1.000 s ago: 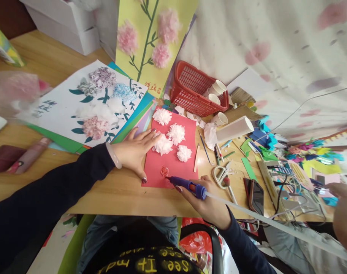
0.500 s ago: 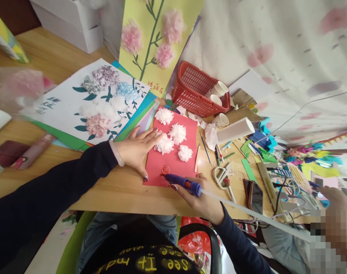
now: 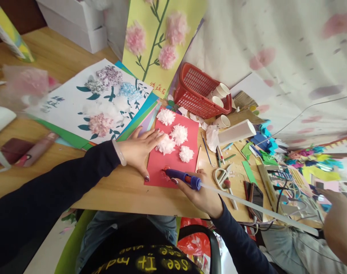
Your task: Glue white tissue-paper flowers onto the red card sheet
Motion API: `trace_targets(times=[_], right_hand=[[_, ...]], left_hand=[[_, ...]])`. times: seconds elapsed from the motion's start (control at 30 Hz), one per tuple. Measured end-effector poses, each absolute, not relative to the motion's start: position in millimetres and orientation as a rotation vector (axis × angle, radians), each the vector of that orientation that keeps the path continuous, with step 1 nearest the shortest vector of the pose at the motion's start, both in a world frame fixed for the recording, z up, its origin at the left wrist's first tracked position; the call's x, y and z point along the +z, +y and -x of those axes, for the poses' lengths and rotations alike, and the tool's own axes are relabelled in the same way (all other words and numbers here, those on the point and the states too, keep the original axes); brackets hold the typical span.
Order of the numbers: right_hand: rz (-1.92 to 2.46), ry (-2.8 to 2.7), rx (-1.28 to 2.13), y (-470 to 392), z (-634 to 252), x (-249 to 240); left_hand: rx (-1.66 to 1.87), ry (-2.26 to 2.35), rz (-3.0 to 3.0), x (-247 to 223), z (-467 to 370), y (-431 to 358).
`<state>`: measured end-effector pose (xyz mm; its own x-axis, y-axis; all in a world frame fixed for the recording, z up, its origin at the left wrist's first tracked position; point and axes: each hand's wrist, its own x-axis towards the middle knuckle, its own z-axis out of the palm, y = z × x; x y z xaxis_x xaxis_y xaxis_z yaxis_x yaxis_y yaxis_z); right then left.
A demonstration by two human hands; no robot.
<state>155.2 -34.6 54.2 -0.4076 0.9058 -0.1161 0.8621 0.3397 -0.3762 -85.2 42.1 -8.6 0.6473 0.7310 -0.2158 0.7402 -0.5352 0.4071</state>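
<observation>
Resting on red card [image 3: 173, 161]: four white pom-poms [image 3: 179, 134]

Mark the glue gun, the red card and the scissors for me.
glue gun [image 3: 181, 176], head view, on its purple barrel.
red card [image 3: 159, 164], head view, on a bare lower part.
scissors [image 3: 219, 176], head view, on the white handles.

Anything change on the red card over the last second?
Barely. The right hand keeps gripping the purple glue gun, its tip on the same glue blob near the red card's lower edge. The left hand stays flat, four white paper flowers unmoved.
</observation>
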Motion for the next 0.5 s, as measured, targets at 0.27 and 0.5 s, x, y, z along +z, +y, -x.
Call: trace_targets(times=[0.27, 0.5], right_hand=[[1.648, -2.513, 0.534, -25.8, -160.5, 49.9], [1.581, -2.573, 0.333, -27.6, -157.7, 51.1]], left_hand=[[0.048, 1.121, -2.419, -12.9, 86.7, 42.4], [0.024, 1.13, -2.41, -13.8, 86.3, 43.0]])
